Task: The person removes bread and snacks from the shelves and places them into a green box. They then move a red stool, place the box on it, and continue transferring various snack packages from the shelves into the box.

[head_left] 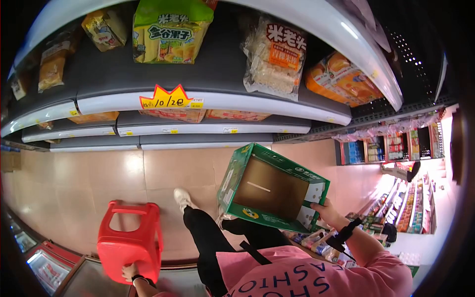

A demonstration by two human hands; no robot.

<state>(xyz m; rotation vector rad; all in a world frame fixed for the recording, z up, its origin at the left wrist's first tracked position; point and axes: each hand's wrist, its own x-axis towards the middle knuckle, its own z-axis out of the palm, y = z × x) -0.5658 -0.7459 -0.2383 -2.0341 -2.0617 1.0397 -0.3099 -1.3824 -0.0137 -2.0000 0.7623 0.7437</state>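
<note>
The green carton [271, 192] is held above the floor [111, 173] by the right hand [326, 212], closed on its right edge; it seems light, crushable, and best taken there. The red plastic stool [126, 242] is gripped by the left hand [130, 272], fingers curled; it is probably rigid, slightly slippery.

Dark grey shelves [220, 79] with pale edges hold packaged food [170, 42]; 1 yellow sign [166, 98] with a red border is on a shelf edge; beige tiles [116, 173] cover the floor, with glossy reflections; stocked racks [415, 210] stand at right, under bright white light; glass-topped cases [47, 270] lie lower left.
</note>
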